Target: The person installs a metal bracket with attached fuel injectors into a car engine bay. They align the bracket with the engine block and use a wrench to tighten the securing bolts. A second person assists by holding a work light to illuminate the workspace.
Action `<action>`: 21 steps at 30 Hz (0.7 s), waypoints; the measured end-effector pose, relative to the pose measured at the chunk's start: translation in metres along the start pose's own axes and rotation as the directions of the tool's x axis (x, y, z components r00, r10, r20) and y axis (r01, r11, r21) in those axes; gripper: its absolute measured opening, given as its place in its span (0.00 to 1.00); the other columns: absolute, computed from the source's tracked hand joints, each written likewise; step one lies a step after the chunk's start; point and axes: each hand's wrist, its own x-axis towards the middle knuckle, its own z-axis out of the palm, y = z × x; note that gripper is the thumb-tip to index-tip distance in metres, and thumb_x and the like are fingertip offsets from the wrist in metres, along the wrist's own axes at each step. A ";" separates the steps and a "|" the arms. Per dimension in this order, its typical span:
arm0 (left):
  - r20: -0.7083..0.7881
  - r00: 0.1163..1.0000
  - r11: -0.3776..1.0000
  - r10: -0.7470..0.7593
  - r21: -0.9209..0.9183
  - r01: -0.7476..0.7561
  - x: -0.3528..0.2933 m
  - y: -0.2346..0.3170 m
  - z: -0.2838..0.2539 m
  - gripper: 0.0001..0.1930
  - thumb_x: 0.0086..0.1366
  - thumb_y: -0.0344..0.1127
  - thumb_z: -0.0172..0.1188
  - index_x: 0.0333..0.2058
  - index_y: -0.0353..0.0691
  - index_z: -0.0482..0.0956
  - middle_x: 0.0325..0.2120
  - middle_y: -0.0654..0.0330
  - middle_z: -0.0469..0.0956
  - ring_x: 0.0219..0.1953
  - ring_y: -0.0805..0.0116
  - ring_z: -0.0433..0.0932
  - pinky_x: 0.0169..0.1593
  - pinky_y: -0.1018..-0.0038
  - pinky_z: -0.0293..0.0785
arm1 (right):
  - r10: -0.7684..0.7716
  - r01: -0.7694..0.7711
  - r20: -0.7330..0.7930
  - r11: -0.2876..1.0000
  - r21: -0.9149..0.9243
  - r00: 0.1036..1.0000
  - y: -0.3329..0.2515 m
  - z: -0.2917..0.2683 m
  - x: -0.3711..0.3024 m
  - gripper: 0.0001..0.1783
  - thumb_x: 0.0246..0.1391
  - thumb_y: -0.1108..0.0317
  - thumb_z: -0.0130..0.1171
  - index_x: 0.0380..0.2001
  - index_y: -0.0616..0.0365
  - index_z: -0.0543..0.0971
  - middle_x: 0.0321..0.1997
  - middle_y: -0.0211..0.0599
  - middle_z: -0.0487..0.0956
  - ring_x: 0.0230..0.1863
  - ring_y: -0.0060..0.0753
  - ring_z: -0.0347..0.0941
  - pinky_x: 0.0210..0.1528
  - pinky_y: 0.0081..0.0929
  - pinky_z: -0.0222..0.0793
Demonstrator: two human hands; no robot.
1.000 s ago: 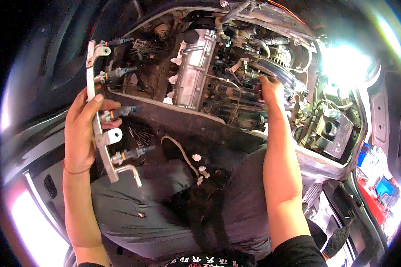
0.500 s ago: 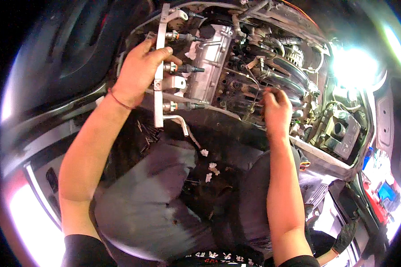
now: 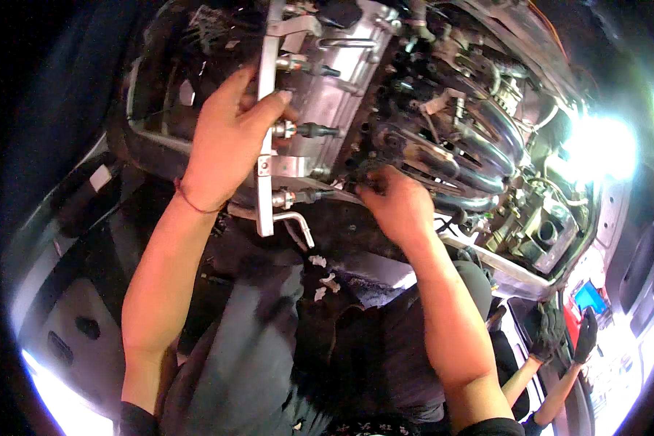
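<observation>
My left hand is closed round a silver fuel rail, thumb on its near face and fingers behind it. Several fuel injectors with dark tips stick out of the rail to the right, over the silver valve cover. A bent metal pipe shows at the rail's lower end. My right hand is at the engine's near edge, beside the tip of the lowest injector. Its fingers are curled together, and whatever they may hold is hidden.
Dark curved intake manifold pipes lie right of my right hand. A bright lamp glares beyond them. White crumpled scraps lie below the rail. Another person's gloved hands show at the lower right, near a blue object.
My right hand has moved left and nearer to me, from beside the manifold to the lowest injector's tip. My left hand keeps hold of the fuel rail. The view has shifted.
</observation>
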 end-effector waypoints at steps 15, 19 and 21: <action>-0.012 0.998 0.998 0.054 0.032 -0.053 0.012 0.006 -0.007 0.18 0.69 0.37 0.57 0.55 0.37 0.74 0.36 0.55 0.83 0.36 0.70 0.80 0.35 0.74 0.79 | -0.032 -0.058 0.245 0.934 0.354 0.969 -0.007 -0.030 -0.019 0.14 0.54 0.63 0.58 0.35 0.63 0.82 0.26 0.36 0.83 0.29 0.26 0.76 0.34 0.27 0.70; 0.027 0.980 0.979 0.196 0.044 -0.197 0.038 0.003 0.000 0.18 0.66 0.34 0.61 0.51 0.30 0.75 0.33 0.56 0.84 0.34 0.72 0.82 0.37 0.76 0.77 | -0.007 -0.084 0.299 0.954 0.289 0.954 0.002 -0.029 -0.017 0.13 0.54 0.63 0.58 0.34 0.63 0.82 0.26 0.36 0.83 0.27 0.26 0.76 0.33 0.27 0.70; 0.038 0.963 0.961 0.266 0.064 -0.268 0.045 -0.002 0.005 0.18 0.66 0.34 0.62 0.50 0.29 0.76 0.34 0.56 0.85 0.35 0.72 0.82 0.40 0.76 0.75 | 0.057 -0.101 0.164 0.956 0.276 0.985 0.011 -0.024 -0.013 0.14 0.55 0.61 0.57 0.35 0.62 0.82 0.29 0.45 0.83 0.33 0.43 0.79 0.38 0.37 0.73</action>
